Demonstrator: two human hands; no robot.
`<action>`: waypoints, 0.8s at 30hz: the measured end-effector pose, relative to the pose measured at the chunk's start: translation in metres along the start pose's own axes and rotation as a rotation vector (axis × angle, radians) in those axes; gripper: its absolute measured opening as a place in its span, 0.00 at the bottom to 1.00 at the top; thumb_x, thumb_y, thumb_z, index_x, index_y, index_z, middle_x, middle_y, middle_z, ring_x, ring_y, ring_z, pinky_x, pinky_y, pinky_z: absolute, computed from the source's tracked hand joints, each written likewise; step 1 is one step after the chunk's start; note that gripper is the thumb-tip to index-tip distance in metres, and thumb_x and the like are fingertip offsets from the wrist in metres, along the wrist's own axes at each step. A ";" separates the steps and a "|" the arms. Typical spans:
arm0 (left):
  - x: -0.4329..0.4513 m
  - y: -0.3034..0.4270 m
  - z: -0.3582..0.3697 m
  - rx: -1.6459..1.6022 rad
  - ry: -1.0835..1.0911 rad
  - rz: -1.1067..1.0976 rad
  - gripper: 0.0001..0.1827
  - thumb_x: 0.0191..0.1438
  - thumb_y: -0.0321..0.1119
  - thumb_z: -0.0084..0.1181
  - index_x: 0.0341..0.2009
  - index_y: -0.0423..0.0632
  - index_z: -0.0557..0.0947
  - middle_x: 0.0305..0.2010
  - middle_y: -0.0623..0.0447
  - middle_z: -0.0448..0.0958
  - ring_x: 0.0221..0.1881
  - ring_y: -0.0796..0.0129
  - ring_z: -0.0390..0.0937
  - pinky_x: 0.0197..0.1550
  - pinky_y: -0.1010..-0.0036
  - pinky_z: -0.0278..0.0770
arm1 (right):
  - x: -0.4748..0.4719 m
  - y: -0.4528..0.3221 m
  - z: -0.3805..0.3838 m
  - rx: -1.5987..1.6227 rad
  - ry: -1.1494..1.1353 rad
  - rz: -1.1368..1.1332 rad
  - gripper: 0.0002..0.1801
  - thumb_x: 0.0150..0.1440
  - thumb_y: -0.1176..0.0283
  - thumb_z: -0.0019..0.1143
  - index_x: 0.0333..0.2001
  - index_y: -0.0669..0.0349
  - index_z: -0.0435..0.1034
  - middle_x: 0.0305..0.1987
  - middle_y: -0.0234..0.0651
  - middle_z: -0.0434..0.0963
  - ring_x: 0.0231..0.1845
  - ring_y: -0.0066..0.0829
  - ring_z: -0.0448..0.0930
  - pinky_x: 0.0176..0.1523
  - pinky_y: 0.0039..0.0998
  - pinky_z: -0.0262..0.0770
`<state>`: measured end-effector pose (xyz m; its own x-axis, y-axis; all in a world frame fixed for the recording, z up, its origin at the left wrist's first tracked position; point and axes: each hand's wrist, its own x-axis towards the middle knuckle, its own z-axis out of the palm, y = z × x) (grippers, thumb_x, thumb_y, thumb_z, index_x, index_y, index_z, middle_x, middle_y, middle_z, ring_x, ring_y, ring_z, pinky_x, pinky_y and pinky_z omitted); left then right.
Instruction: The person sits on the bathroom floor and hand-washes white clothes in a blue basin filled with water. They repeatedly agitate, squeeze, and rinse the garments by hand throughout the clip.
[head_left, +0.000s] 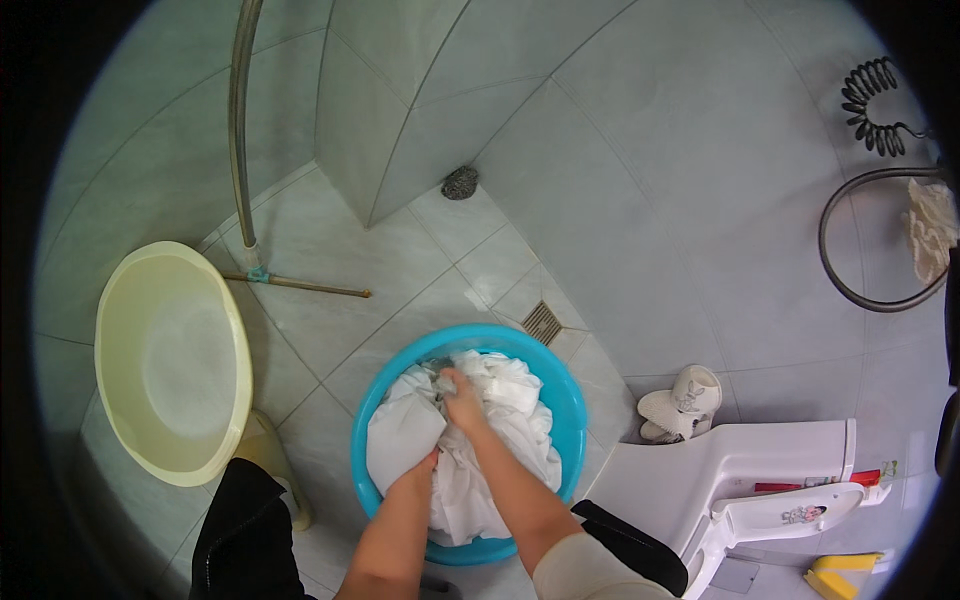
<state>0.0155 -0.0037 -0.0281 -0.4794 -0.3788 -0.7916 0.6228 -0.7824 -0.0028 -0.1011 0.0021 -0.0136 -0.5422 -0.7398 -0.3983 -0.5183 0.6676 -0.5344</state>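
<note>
A blue plastic basin (580, 409) stands on the floor before me, heaped with wet white fabric (517, 442). A little greyish water shows near its far rim. My left hand (429, 462) grips a bulging fold of the fabric at the basin's left side; most of its fingers are hidden under the cloth. Farther in, slightly right, my right hand (463, 409) is closed on a bunch of the same fabric, its fingertips blurred.
A pale yellow tub (172, 360) leans at left. A metal pipe (241, 150) meets a rod on the tiled floor. Beyond the basin are a floor drain (541, 322) and a dark scrubber (460, 183). Slippers (694, 390) stand against the wall, by a white toilet (660, 480).
</note>
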 end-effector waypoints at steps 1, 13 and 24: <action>-0.002 0.003 -0.009 -0.010 0.007 0.014 0.25 0.65 0.45 0.34 0.62 0.47 0.65 0.62 0.49 0.65 0.61 0.61 0.64 0.62 0.63 0.64 | -0.036 -0.012 0.006 0.032 0.028 -0.072 0.25 0.51 0.65 0.56 0.54 0.54 0.66 0.55 0.53 0.65 0.50 0.56 0.71 0.53 0.45 0.69; -0.004 -0.049 -0.046 0.075 -0.442 -0.162 0.24 0.64 0.47 0.37 0.59 0.48 0.68 0.58 0.48 0.70 0.56 0.60 0.69 0.58 0.63 0.69 | -0.127 -0.084 -0.019 -0.239 0.391 0.031 0.16 0.53 0.61 0.53 0.44 0.54 0.69 0.47 0.52 0.68 0.42 0.56 0.74 0.43 0.49 0.71; -0.013 -0.003 0.006 -0.010 0.002 -0.015 0.26 0.62 0.49 0.39 0.58 0.46 0.69 0.61 0.47 0.68 0.61 0.59 0.66 0.63 0.61 0.64 | -0.025 0.003 -0.025 0.007 0.493 -0.135 0.17 0.55 0.58 0.53 0.43 0.59 0.68 0.41 0.46 0.71 0.41 0.52 0.72 0.43 0.44 0.69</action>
<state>0.0162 0.0008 -0.0141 -0.4881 -0.3659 -0.7924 0.6214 -0.7832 -0.0211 -0.1055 0.0247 0.0135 -0.7190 -0.6912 0.0728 -0.6017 0.5666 -0.5630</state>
